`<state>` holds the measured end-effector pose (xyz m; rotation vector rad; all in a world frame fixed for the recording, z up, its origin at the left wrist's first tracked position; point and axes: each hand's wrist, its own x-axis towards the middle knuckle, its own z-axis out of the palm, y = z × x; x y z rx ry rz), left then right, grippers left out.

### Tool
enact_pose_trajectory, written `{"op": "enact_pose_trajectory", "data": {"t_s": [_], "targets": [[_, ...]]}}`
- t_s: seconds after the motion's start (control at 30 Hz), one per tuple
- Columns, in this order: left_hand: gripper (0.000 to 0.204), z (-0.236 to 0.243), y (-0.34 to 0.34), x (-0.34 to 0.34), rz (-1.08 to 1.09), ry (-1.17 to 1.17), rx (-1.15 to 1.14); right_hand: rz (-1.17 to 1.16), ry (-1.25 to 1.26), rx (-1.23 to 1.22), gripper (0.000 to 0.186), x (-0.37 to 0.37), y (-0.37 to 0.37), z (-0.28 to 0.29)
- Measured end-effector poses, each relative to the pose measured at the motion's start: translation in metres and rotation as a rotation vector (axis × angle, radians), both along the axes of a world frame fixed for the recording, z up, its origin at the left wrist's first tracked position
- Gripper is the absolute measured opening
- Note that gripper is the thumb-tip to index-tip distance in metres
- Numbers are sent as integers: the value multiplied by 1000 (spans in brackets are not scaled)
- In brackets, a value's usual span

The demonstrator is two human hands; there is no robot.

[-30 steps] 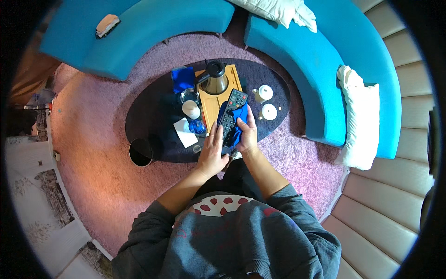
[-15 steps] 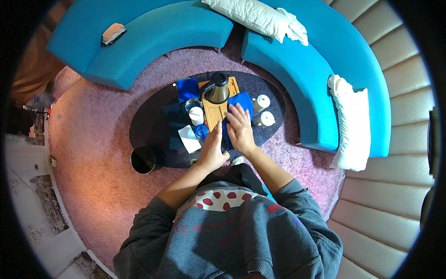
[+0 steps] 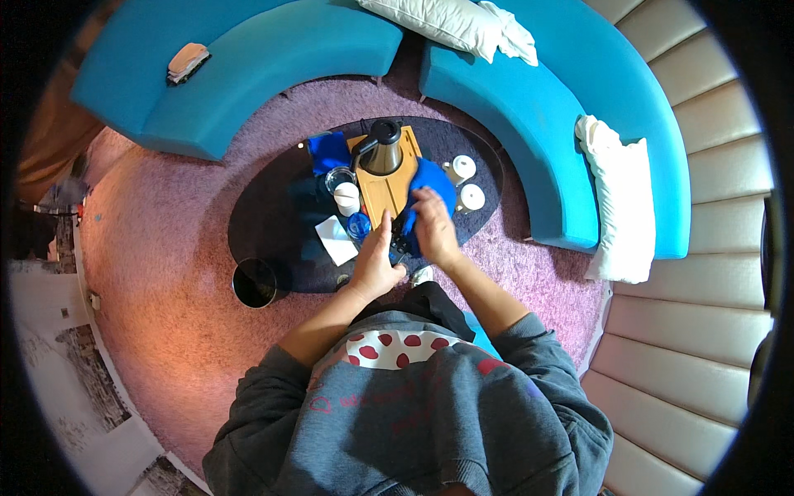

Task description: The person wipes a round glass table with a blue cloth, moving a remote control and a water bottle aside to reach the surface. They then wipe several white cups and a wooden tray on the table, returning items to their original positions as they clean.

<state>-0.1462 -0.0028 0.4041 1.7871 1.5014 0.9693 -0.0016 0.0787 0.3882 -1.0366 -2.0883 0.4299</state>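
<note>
A blue cloth (image 3: 432,183) lies bunched along the right side of a wooden tray (image 3: 376,192) on the dark oval table. My right hand (image 3: 435,231) is closed at the cloth's near edge, its fingers curled onto the fabric. My left hand (image 3: 376,266) is held edge-up at the table's near side, open, fingers straight and thumb apart, holding nothing. Between the hands, something dark and speckled shows in part; I cannot make out what it is. On the tray's far end stands a steel kettle (image 3: 384,153) with a black lid and handle.
Left of the tray are a blue folded cloth (image 3: 329,154), a glass bowl (image 3: 340,178), a white lidded cup (image 3: 347,199), a blue container (image 3: 358,226) and white paper (image 3: 336,240). Two white cups (image 3: 464,169) stand right. A bin (image 3: 254,283) stands beside the table; curved turquoise sofas (image 3: 513,149) surround it.
My right hand has gone from spread flat over the blue cloth to curled fingers on it, and the cloth is more bunched. My left hand stays nearly in place. The view has shifted slightly.
</note>
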Motion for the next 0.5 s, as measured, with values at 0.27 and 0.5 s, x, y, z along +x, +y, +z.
{"op": "enact_pose_trajectory", "data": {"t_s": [0.27, 0.5], "targets": [[97, 1, -2, -5, -15, -19, -7, 116, -172, 115, 21, 11, -1, 19], [97, 9, -1, 0, -12, 21, 32, 41, -105, 119, 23, 13, 15, 18]]}}
